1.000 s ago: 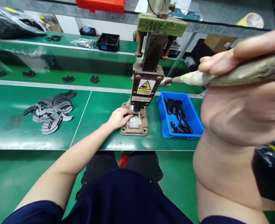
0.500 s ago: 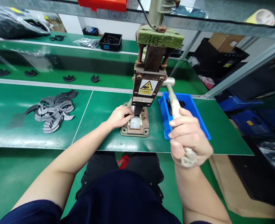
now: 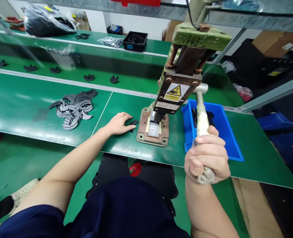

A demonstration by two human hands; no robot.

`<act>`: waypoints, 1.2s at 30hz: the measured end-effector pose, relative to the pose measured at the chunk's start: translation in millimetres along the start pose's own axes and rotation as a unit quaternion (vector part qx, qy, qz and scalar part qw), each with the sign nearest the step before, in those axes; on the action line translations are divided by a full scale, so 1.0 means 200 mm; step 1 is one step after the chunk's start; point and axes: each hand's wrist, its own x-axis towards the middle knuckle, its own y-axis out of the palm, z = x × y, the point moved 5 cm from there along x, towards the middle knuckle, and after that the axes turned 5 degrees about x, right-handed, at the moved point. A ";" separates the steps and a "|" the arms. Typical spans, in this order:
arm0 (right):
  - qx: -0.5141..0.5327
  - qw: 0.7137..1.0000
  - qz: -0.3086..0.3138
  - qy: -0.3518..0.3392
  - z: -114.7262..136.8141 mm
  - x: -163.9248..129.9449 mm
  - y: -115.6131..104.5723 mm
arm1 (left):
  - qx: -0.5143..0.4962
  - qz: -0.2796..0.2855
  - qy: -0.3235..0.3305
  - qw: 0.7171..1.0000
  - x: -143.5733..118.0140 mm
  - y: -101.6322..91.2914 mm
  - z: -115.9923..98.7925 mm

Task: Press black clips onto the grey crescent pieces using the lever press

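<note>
My right hand (image 3: 208, 155) is wrapped around the tape-covered lever handle (image 3: 201, 115) of a hand press (image 3: 178, 89). On the green table left of the press base, my left hand (image 3: 119, 124) has its thumb and fingers apart. Its thumb touches a small black curved part (image 3: 134, 122), partly covered by that thumb. Under the press head, a metal plate (image 3: 153, 129) sits on the brown base (image 3: 164, 138).
A pile of grey curved parts (image 3: 73, 109) lies to the left. The blue bin (image 3: 222, 132) at right holds black pieces. Several black parts, one of them a curved piece (image 3: 114, 79), stand along the back strip. A black tray (image 3: 135, 42) sits farther back.
My left hand has moved left, away from the press base, and the black curved part now shows by its thumb. My right hand stays on the lever. The view has shifted left.
</note>
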 end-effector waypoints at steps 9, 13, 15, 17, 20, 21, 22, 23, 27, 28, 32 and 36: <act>0.003 1.000 0.005 -0.007 -0.01 0.00 -0.01 | -0.106 0.024 -0.082 0.991 0.05 0.05 -0.04; -0.004 1.000 -0.005 -0.007 -0.01 0.00 0.00 | -0.326 -0.018 -0.198 0.924 0.05 0.03 -0.06; -0.012 1.000 -0.004 -0.003 -0.01 0.00 0.00 | -0.439 0.000 -0.227 0.869 0.07 0.05 -0.12; -0.015 1.000 0.003 -0.001 0.00 0.00 0.00 | -0.507 0.029 -0.223 0.832 0.11 0.06 -0.21; -0.010 1.000 0.009 -0.004 0.00 0.00 0.00 | -0.534 0.065 -0.191 0.821 0.17 0.06 -0.34; -0.009 1.000 0.012 -0.005 0.00 0.00 0.00 | -0.530 0.073 -0.185 0.824 0.18 0.06 -0.37; -0.011 1.000 0.015 -0.005 0.00 0.00 0.00 | -0.523 0.081 -0.182 0.829 0.20 0.06 -0.39; -0.015 1.000 0.018 -0.004 0.00 0.00 0.00 | -0.515 0.091 -0.182 0.833 0.21 0.07 -0.41; -0.020 1.000 0.021 -0.005 0.01 0.00 0.00 | -0.485 0.148 -0.188 0.841 0.24 0.09 -0.47; -0.015 1.000 0.020 -0.007 0.01 0.00 0.00 | -0.477 0.154 -0.190 0.844 0.24 0.09 -0.48; 0.000 1.000 0.023 -0.013 0.01 0.01 0.00 | -0.433 0.155 -0.193 0.867 0.26 0.08 -0.50; 0.026 0.999 0.028 -0.039 0.01 0.02 0.01 | -0.387 0.174 -0.188 0.886 0.28 0.09 -0.49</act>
